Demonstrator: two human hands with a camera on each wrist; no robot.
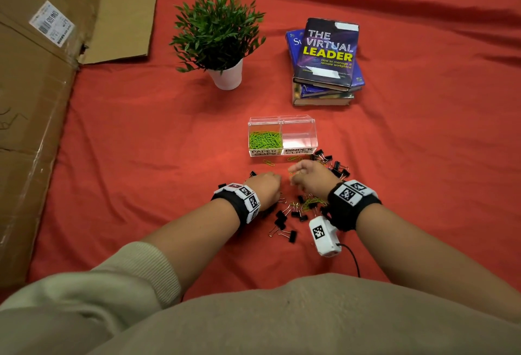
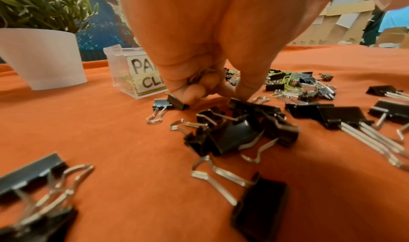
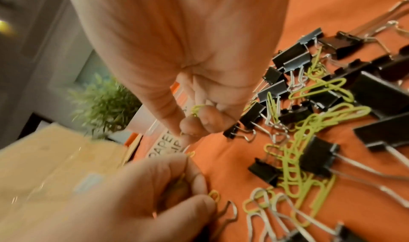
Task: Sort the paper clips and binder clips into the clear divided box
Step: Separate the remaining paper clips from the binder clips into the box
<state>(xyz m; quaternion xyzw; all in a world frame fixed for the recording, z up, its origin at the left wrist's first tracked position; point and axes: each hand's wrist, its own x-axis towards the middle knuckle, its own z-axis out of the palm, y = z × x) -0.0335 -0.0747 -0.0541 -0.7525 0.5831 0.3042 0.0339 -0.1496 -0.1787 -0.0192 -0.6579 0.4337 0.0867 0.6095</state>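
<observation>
The red cloth point(image 1: 141, 134) carried everything, with a cardboard box point(image 1: 33, 100), a potted plant point(image 1: 218, 35) and a stack of 3 books point(image 1: 324, 64) well beyond the work. The clear divided box point(image 1: 282, 154) stood just past the hands, its left cell, labelled for paper clips, holding green paper clips point(image 1: 265, 140), and its right cell, labelled for binder clips, bare. The black binder clips point(image 1: 282, 219) lay scattered between and around both wrists, mixed with loose green paper clips.

The left hand point(image 1: 265, 188) was curled, apparently cupping a few paper clips inside its fingers while its fingertips touched a binder clip on the cloth. The right hand point(image 1: 310, 177) pinched a paper clip between thumb and fingers, lifted a little off the cloth.

Judged from this, the step was gathering paper clips. Doing it well likely meant teasing each wire free of the binder-clip handles before lifting, then releasing low over the left cell.
</observation>
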